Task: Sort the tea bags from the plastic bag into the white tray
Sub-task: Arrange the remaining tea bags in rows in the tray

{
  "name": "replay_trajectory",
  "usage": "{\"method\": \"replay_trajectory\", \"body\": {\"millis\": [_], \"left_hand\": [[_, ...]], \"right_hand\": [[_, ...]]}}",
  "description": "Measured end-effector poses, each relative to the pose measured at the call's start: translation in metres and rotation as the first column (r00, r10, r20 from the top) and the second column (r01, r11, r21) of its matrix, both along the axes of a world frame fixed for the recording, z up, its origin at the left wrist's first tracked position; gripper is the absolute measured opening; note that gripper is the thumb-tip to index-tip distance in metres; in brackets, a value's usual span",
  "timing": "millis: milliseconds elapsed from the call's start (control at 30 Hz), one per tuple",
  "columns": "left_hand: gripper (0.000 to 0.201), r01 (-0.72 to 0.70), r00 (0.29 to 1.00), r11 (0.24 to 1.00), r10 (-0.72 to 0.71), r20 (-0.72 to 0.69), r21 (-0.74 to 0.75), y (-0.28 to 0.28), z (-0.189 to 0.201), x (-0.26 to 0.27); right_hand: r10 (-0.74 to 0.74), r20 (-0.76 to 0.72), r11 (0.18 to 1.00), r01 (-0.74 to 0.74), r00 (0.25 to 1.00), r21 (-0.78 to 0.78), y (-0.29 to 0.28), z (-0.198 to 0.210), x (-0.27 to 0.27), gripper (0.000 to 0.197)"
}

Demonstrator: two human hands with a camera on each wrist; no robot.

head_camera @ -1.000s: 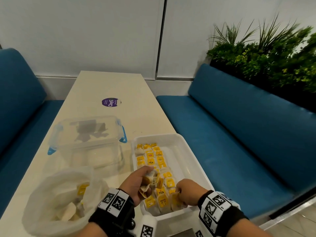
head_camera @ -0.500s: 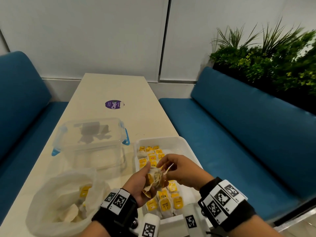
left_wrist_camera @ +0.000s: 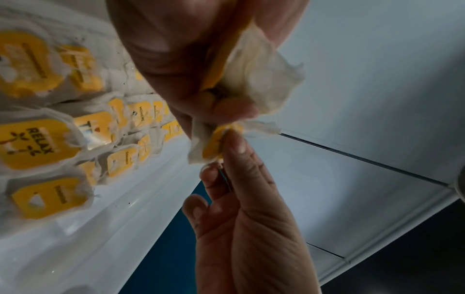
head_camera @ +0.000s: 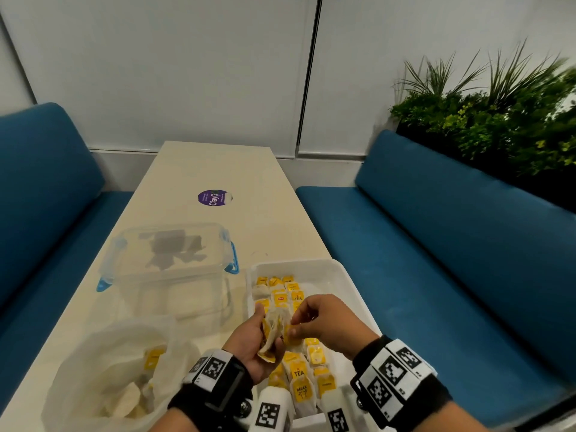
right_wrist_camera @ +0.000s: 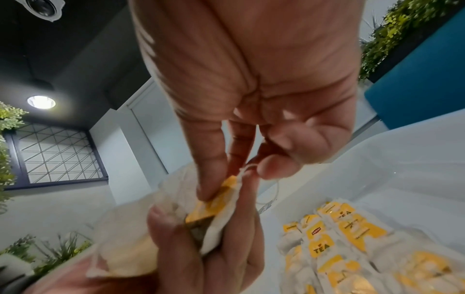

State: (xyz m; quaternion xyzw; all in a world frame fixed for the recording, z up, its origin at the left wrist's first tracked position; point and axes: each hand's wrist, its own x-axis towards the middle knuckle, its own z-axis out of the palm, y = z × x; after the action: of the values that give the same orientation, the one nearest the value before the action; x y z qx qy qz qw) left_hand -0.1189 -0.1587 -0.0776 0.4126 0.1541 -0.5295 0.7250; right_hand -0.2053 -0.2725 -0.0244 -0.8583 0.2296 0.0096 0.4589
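Left hand (head_camera: 256, 347) grips a bunch of tea bags (head_camera: 274, 332) above the white tray (head_camera: 349, 275); right hand (head_camera: 324, 322) pinches one, apparently by its tag.

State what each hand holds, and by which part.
Left hand grips a bunch of tea bags by their bodies; right hand pinches one bag's top edge.

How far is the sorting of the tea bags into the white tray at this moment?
Well advanced, it seems. Done: rows of tea bags already lie in the white tray. In hand: the left hand holds a small bunch of tea bags, and the right hand pinches one from it. Left: the plastic bag still contains several tea bags, and the tray's right side is bare.
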Motion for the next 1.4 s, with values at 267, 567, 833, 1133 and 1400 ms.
{"method": "replay_trajectory", "body": {"millis": [267,567,833,1133,1400], "left_hand": [[0.049,-0.012,1.000,0.999,0.011,-0.018,-0.050,-0.005,-0.001,0.011],[0.041,-0.083,0.996,0.984,0.077,-0.044,-0.157,-0.008,0.012,0.012],[0.030,-0.117,0.992,0.964,0.100,-0.083,-0.239,-0.011,0.013,0.009],[0.030,-0.085,0.987,0.960,0.045,-0.155,-0.267,-0.008,0.006,0.010],[0.029,-0.068,0.984,0.962,0.021,-0.175,-0.265,-0.003,0.003,0.015]], "right_hand": [[0.110,-0.068,0.994,-0.111,0.992,-0.012,-0.013,0.006,0.004,0.021],[-0.097,-0.079,0.957,0.115,0.992,0.267,-0.013,0.002,0.007,0.018],[-0.102,-0.119,0.909,0.141,0.988,0.393,-0.012,0.006,0.009,0.016],[-0.231,0.023,0.888,0.201,0.973,0.414,-0.018,0.010,0.015,0.013],[-0.306,0.144,0.887,0.228,0.941,0.401,-0.026,0.014,0.025,0.012]]}}
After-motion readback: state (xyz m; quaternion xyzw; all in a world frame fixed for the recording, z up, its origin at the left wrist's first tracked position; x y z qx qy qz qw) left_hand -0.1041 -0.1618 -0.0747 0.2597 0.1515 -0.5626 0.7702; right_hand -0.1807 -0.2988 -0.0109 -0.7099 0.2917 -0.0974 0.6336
